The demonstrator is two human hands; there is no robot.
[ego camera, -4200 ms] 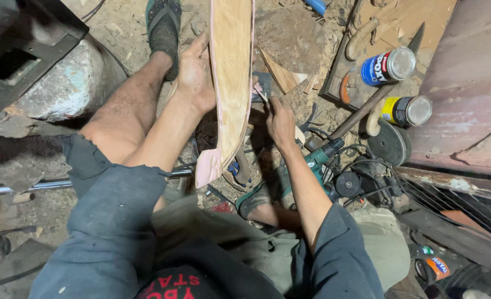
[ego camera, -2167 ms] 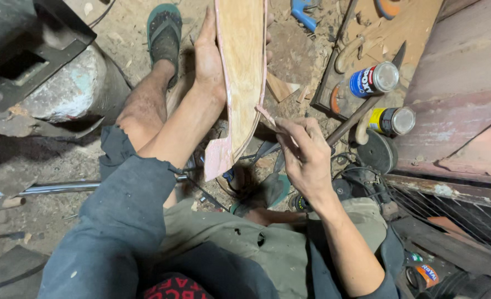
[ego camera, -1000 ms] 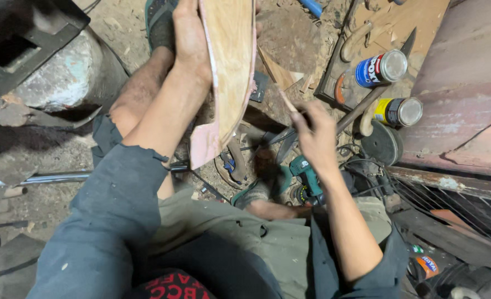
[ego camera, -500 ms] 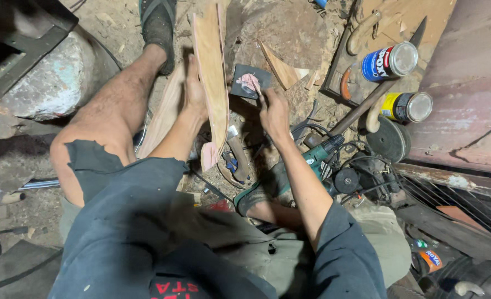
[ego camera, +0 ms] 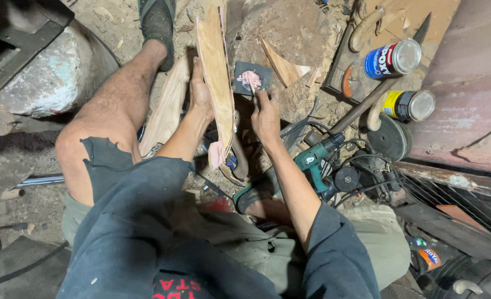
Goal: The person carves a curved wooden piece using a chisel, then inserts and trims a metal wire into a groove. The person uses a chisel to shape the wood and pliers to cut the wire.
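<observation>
Left hand (ego camera: 201,94) gripping wooden board (ego camera: 216,77), right hand (ego camera: 266,113) beside dark tile (ego camera: 252,78) with pink putty, perhaps, 2 tins (ego camera: 392,58)

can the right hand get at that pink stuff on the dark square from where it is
Probably yes. The right hand sits just below the dark square, its fingers up at the square's lower edge, and nothing lies between them and the pink filler.

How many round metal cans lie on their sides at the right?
2: a blue-labelled metal can on the wooden board, and a yellow-and-black can just below it. Others may be hidden in the clutter.
</observation>
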